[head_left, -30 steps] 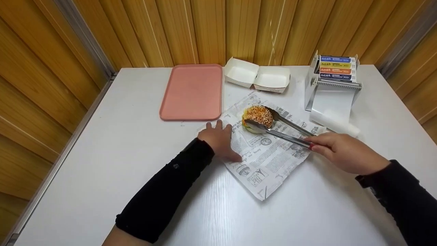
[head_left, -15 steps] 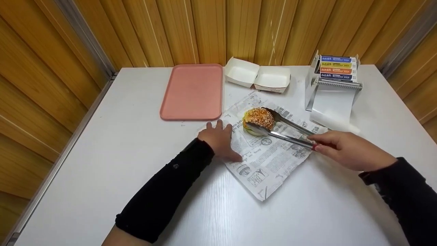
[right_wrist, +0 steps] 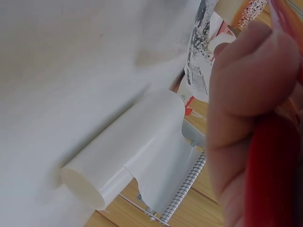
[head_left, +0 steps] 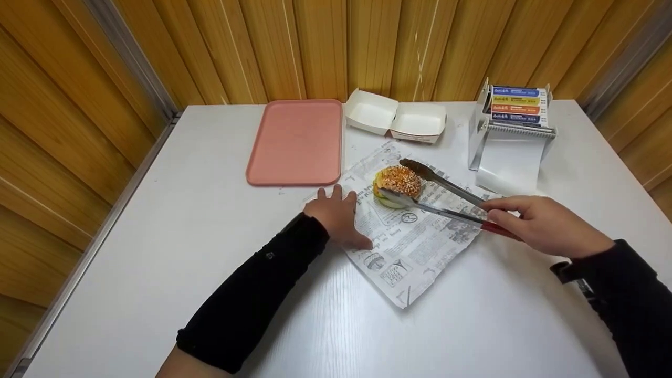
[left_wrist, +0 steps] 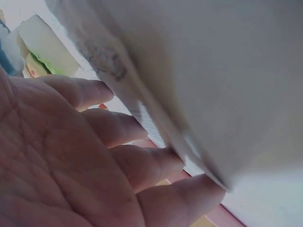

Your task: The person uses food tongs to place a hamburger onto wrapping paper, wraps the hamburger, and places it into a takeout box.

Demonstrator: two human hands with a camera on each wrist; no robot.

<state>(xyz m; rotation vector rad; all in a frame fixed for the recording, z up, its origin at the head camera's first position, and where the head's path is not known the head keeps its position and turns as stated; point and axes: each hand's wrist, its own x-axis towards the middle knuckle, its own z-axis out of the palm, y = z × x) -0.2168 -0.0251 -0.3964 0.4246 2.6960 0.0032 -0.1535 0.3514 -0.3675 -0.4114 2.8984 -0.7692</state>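
Left hand (head_left: 338,218): fingers spread, at the left corner of the thin, creased printed paper (head_left: 404,262). Right hand (head_left: 546,226): grips the red-handled metal tongs (head_left: 449,212), arms parted. Burger (head_left: 401,179) on paper; near tip overlaps its front, contact unclear; far tip behind, seemingly apart. Risk: sideways tong movement could tip the burger or shift its layers; weak paper hold could let the sheet slide. Bun domed, seed-rough. Beyond: smooth pink tray (head_left: 296,142), hinged white box (head_left: 420,118), glossy sheet (head_left: 512,157) hanging from dispenser (head_left: 476,142).
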